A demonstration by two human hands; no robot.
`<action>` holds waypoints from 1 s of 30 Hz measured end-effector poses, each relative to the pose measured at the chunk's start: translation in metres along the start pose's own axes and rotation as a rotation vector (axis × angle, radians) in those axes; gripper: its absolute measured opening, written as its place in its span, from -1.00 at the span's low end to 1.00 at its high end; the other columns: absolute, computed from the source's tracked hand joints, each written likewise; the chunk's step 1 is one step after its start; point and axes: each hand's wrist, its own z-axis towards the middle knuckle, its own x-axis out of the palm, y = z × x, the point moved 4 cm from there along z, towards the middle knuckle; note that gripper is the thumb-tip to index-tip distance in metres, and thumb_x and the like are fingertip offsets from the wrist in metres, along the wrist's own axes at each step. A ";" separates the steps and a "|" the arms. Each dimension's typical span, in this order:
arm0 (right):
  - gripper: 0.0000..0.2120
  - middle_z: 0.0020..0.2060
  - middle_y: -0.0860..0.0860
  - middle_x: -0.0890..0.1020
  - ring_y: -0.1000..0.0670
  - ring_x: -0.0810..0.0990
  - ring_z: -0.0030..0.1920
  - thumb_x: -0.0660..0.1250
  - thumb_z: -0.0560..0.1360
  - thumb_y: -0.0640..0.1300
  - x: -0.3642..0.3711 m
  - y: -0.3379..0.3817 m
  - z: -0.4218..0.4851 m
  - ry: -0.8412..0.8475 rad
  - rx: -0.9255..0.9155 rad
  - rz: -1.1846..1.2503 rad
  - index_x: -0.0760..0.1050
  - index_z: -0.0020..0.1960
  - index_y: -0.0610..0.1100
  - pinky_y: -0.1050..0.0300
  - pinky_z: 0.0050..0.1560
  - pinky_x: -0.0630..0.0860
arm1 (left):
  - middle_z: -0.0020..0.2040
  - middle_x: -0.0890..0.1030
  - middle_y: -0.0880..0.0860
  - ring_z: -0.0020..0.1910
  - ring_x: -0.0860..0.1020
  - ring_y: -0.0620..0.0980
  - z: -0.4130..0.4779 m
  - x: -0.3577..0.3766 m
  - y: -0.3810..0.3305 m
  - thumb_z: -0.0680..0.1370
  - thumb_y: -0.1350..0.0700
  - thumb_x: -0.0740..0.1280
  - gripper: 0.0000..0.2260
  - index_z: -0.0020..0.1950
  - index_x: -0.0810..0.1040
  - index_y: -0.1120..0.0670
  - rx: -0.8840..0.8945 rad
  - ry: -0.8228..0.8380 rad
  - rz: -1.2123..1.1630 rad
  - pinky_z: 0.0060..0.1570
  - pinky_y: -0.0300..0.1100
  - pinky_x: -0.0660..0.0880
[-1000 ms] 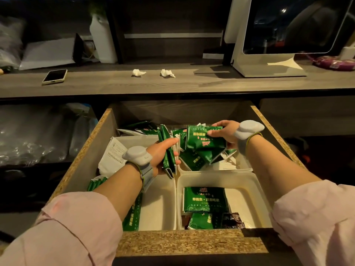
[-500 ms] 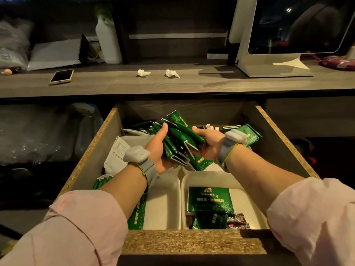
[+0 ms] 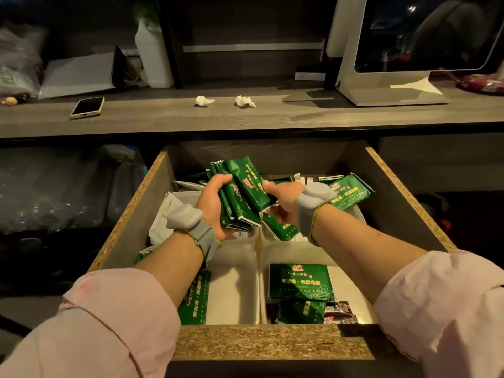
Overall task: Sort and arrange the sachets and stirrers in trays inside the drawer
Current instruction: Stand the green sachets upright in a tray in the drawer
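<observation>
Both hands hold one stack of green sachets above the back of the open drawer. My left hand grips the stack from the left and below. My right hand presses on its right side. White trays sit below: a left tray that is mostly bare and a right tray with a flat green sachet, another green one and a dark sachet. Another green sachet lies at the back right. White stirrers peek out behind my right hand.
The countertop above the drawer holds a phone, two crumpled tissues, a white bottle and a white screen stand. A white paper packet leans at the drawer's left side. Green sachets stand by the left tray.
The two hands have come together and squared the loose fan of green sachets into one tighter stack, raised slightly toward the back of the drawer.
</observation>
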 end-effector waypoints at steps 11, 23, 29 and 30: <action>-0.61 -0.14 -0.01 0.58 0.01 0.58 -0.17 0.23 0.54 0.13 -0.017 0.007 0.007 0.030 -0.083 -0.546 0.56 0.13 -0.15 0.16 -0.18 0.47 | -0.23 0.59 0.16 -0.34 0.61 0.08 -0.004 -0.005 -0.002 0.53 -0.01 0.16 -0.73 -0.09 0.51 0.17 -0.070 -0.027 0.202 -0.25 -0.13 0.59; -0.49 0.27 -0.13 0.40 -0.21 0.34 0.32 0.33 0.48 -0.08 -0.054 -0.014 0.045 -0.148 -0.247 -1.350 0.30 0.39 0.08 -0.16 0.24 0.41 | -0.37 0.58 0.13 -0.30 0.58 0.09 0.006 -0.022 0.007 0.47 0.01 0.31 -0.78 -0.20 0.54 0.16 -0.057 -0.173 0.247 -0.18 -0.07 0.57; -0.51 0.17 -0.11 0.61 -0.10 0.57 0.04 0.41 0.45 -0.02 -0.058 0.006 0.038 -0.128 -0.179 -1.103 0.46 0.34 -0.11 0.12 0.06 0.50 | -0.42 0.55 0.12 -0.32 0.55 0.10 0.008 -0.024 0.008 0.49 0.03 0.31 -0.79 -0.23 0.52 0.15 -0.043 -0.185 0.237 -0.13 -0.05 0.53; -0.48 0.19 -0.11 0.60 -0.09 0.57 0.08 0.40 0.46 0.02 -0.057 0.014 0.034 -0.157 -0.189 -0.963 0.44 0.36 -0.14 0.13 0.07 0.47 | -0.44 0.54 0.11 -0.33 0.54 0.09 0.009 -0.024 0.007 0.49 0.02 0.31 -0.78 -0.25 0.50 0.15 -0.046 -0.187 0.235 -0.14 -0.06 0.52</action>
